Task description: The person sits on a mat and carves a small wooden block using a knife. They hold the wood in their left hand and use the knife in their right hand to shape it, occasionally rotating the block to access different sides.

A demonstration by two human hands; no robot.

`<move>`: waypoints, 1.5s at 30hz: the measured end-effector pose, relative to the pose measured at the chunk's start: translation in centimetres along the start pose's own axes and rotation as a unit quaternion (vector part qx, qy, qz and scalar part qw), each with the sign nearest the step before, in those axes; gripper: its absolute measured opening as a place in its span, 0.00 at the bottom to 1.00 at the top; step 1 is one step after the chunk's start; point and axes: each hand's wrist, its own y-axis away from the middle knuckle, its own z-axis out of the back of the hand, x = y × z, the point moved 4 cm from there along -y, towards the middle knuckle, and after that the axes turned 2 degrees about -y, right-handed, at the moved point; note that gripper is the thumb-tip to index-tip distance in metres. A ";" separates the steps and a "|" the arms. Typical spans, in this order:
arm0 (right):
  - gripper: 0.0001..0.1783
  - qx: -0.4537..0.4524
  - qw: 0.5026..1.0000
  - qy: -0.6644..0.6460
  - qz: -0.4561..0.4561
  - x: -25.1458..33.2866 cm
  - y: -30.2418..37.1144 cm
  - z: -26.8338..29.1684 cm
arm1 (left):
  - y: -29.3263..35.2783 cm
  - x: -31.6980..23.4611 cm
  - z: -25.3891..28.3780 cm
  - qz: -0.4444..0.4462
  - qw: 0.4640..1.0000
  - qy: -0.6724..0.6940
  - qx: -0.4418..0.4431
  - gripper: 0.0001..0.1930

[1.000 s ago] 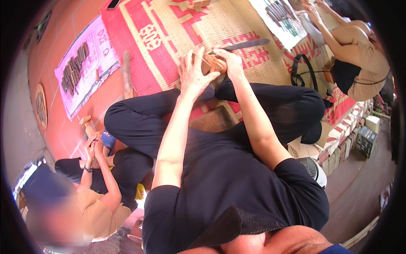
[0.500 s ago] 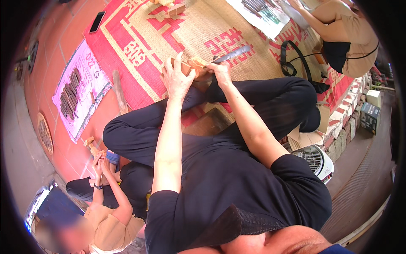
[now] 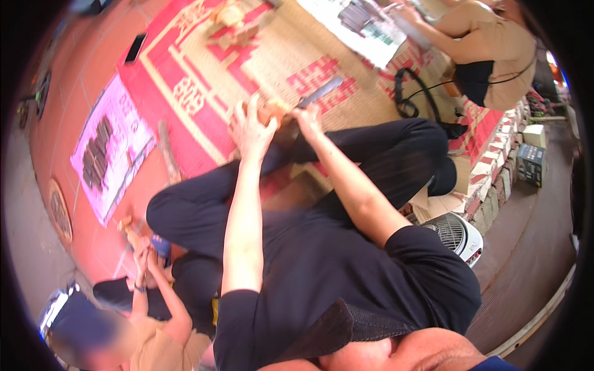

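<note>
Above my crossed legs, my left hand [image 3: 252, 133] grips a piece of carved orange-brown wood [image 3: 270, 111], its fingers spread around the near side. Close beside it on the right, my right hand [image 3: 308, 120] is closed on a long tool with a flat grey blade [image 3: 323, 91], which points up and to the right over the mat. The tool's other end lies toward the wood, but blur hides whether it touches. A dark brown board or block [image 3: 296, 190] is partly visible between my legs.
A red and straw woven mat [image 3: 260, 68] lies ahead, with wood pieces [image 3: 230, 18] and a phone [image 3: 135, 48]. Left, dark tools rest on a pink cloth [image 3: 127, 167]. Co-workers sit at lower left and upper right. A black strap [image 3: 427, 93] and a fan [image 3: 455, 235] are at right.
The whole view has shifted slightly and blurred. Both hands keep hold of the wood and the bladed tool, close together as before.
</note>
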 end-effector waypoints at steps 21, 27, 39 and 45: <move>0.06 0.024 0.985 -0.138 -0.099 -1.7 -1.0 -0.3 | 0.0 -0.8 0.1 -0.019 0.999 -0.030 -0.028 0.34; 0.07 -0.018 0.970 -0.182 -0.160 -1.5 -0.8 -0.1 | -0.2 -0.8 0.4 0.005 1.000 -0.019 0.006 0.35; 0.07 -0.007 0.985 -0.123 -0.118 -3.6 -2.0 -0.5 | -0.1 -1.5 0.1 -0.004 1.000 -0.017 -0.006 0.35; 0.06 -0.010 0.971 -0.177 -0.163 -2.0 -1.7 -0.5 | -0.1 -1.1 0.5 -0.001 0.999 -0.031 -0.008 0.34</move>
